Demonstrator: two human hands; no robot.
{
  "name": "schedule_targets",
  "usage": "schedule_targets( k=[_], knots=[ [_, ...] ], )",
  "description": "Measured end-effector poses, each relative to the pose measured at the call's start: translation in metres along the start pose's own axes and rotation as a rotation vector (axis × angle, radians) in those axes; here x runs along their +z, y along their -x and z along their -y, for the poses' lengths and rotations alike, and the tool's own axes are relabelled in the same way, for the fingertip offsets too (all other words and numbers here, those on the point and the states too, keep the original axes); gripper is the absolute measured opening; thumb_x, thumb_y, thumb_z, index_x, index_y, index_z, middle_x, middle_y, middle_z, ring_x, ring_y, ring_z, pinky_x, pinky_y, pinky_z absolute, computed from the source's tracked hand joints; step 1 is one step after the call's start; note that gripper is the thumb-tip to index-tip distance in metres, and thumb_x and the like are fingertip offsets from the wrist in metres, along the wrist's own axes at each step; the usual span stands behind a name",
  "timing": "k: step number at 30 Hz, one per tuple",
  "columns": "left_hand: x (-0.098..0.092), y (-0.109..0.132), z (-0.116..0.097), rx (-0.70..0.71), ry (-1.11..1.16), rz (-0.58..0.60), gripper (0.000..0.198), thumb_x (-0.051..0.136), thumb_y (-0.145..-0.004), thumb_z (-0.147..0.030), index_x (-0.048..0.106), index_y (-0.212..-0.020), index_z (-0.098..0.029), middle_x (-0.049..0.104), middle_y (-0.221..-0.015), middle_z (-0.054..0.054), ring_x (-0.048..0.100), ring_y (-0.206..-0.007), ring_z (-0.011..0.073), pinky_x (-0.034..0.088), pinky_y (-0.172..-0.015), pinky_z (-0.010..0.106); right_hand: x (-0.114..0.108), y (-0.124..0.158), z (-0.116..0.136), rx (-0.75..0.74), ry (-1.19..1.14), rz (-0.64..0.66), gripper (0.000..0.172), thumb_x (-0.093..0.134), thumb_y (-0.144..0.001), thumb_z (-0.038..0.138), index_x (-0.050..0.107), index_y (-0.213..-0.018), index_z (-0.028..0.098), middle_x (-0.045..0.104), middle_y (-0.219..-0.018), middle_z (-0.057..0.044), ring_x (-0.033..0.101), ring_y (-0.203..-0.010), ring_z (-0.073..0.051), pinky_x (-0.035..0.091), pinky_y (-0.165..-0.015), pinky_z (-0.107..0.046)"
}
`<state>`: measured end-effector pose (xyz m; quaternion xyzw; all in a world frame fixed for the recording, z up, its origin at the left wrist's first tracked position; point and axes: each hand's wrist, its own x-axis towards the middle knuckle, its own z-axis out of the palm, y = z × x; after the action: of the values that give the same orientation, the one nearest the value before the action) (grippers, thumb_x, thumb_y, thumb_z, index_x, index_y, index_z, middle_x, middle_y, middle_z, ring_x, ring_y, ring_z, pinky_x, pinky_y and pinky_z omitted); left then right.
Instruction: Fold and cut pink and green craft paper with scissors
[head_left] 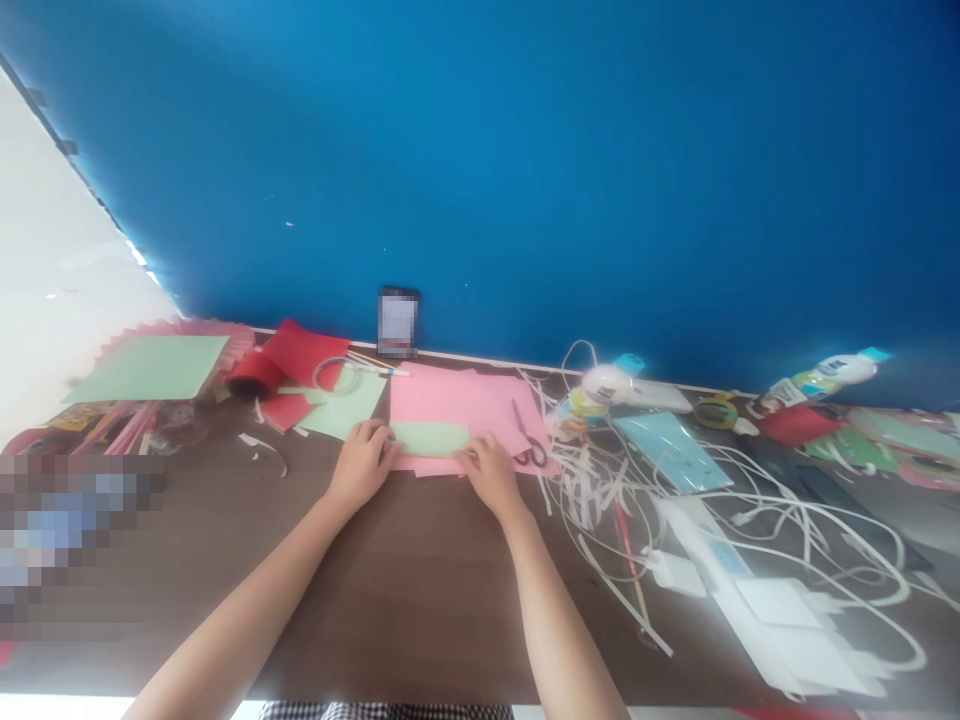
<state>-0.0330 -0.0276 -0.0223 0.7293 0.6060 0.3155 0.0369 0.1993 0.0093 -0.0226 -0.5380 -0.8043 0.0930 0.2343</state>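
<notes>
At the middle of the table (420,580), a green slip (430,437) lies flat on a pink sheet (465,400), near the sheet's front edge. The left hand (364,462) sits at the slip's left end and the right hand (487,472) at its right end. Both sets of fingers are bent down onto the paper. The blur hides whether they pinch it or only press on it.

Scissors (529,440) lie on the pink sheet just right of the right hand. Behind the sheet a phone (397,322) leans upright against the blue wall (525,180). To the left are a red roll (255,375) and a green sheet (150,367) resting on pink pleated paper. To the right lie two glue bottles (600,395), a tape ring (716,410), white paper strips and a tangle of white cables (810,520).
</notes>
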Motion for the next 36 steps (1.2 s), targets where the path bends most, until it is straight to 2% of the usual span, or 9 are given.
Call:
schedule_targets(
  k=[6, 9, 12, 16, 20, 23, 27, 32, 36],
  knots=[
    [0.003, -0.001, 0.008, 0.133, -0.040, 0.005, 0.015, 0.051, -0.082, -0.029, 0.057, -0.073, -0.018, 0.057, -0.100, 0.008, 0.047, -0.102, 0.0242, 0.043, -0.082, 0.040, -0.003, 0.001, -0.003, -0.032, 0.007, -0.002, 0.022, 0.048, -0.084, 0.037, 0.057, -0.076, 0.019, 0.053, -0.085, -0.004, 0.052, -0.073, -0.016, 0.039, -0.068, -0.028],
    [-0.002, -0.003, 0.007, 0.292, -0.105, -0.007, 0.015, 0.046, -0.083, -0.017, 0.058, -0.074, -0.019, 0.057, -0.105, 0.007, 0.044, -0.108, 0.0249, 0.041, -0.083, 0.040, -0.010, 0.004, -0.003, -0.143, 0.029, -0.032, 0.021, 0.046, -0.086, 0.032, 0.058, -0.074, 0.019, 0.055, -0.084, -0.004, 0.051, -0.076, -0.017, 0.038, -0.071, -0.030],
    [-0.006, -0.006, 0.004, 0.408, -0.128, 0.041, 0.023, 0.040, -0.083, -0.009, 0.059, -0.075, -0.018, 0.059, -0.098, 0.008, 0.050, -0.097, 0.0212, 0.043, -0.077, 0.034, -0.013, 0.007, 0.001, -0.263, 0.050, -0.072, 0.019, 0.044, -0.088, 0.025, 0.060, -0.082, 0.019, 0.058, -0.086, -0.006, 0.051, -0.082, -0.019, 0.036, -0.076, -0.032],
    [-0.007, -0.008, 0.004, 0.414, -0.103, 0.169, 0.022, 0.039, -0.084, -0.011, 0.060, -0.087, -0.017, 0.062, -0.083, 0.007, 0.056, -0.075, 0.0170, 0.045, -0.067, 0.029, -0.009, 0.008, 0.010, -0.365, 0.050, 0.010, 0.023, 0.039, -0.089, 0.015, 0.060, -0.098, 0.019, 0.059, -0.087, -0.006, 0.051, -0.084, -0.019, 0.037, -0.075, -0.031],
    [-0.006, -0.006, 0.003, 0.439, -0.044, 0.173, 0.026, 0.039, -0.084, -0.014, 0.060, -0.100, -0.019, 0.064, -0.087, 0.007, 0.059, -0.078, 0.0174, 0.047, -0.071, 0.031, -0.006, 0.007, 0.016, -0.374, 0.082, 0.049, 0.026, 0.038, -0.088, 0.010, 0.060, -0.097, 0.018, 0.058, -0.085, -0.007, 0.050, -0.081, -0.018, 0.037, -0.073, -0.031],
    [-0.007, -0.006, 0.001, 0.407, 0.000, 0.184, 0.024, 0.040, -0.084, -0.016, 0.063, -0.091, -0.019, 0.064, -0.083, 0.007, 0.059, -0.078, 0.0180, 0.046, -0.072, 0.031, -0.007, 0.007, 0.018, -0.383, 0.105, 0.071, 0.026, 0.037, -0.087, 0.008, 0.060, -0.094, 0.017, 0.058, -0.084, -0.007, 0.049, -0.081, -0.019, 0.036, -0.072, -0.030],
    [-0.005, -0.007, 0.001, 0.286, 0.027, 0.179, 0.023, 0.041, -0.084, -0.015, 0.064, -0.086, -0.020, 0.062, -0.080, 0.006, 0.056, -0.077, 0.0181, 0.045, -0.070, 0.030, -0.006, 0.007, 0.021, -0.381, 0.117, 0.097, 0.026, 0.036, -0.088, 0.009, 0.060, -0.090, 0.017, 0.057, -0.084, -0.007, 0.050, -0.081, -0.018, 0.036, -0.070, -0.029],
    [-0.003, -0.007, 0.005, 0.138, 0.097, 0.182, 0.020, 0.044, -0.085, -0.024, 0.063, -0.081, -0.020, 0.060, -0.082, 0.005, 0.052, -0.079, 0.0180, 0.043, -0.071, 0.030, -0.006, 0.004, 0.022, -0.311, 0.120, 0.073, 0.020, 0.041, -0.090, 0.023, 0.059, -0.084, 0.018, 0.058, -0.083, -0.005, 0.049, -0.078, -0.017, 0.034, -0.069, -0.028],
    [-0.004, -0.008, 0.004, 0.046, 0.185, 0.202, 0.020, 0.046, -0.084, -0.028, 0.063, -0.078, -0.019, 0.060, -0.082, 0.004, 0.053, -0.079, 0.0178, 0.043, -0.071, 0.030, -0.006, 0.000, 0.019, -0.200, 0.136, 0.030, 0.022, 0.045, -0.088, 0.032, 0.057, -0.075, 0.018, 0.059, -0.079, -0.004, 0.049, -0.074, -0.017, 0.032, -0.067, -0.029]
  ],
)
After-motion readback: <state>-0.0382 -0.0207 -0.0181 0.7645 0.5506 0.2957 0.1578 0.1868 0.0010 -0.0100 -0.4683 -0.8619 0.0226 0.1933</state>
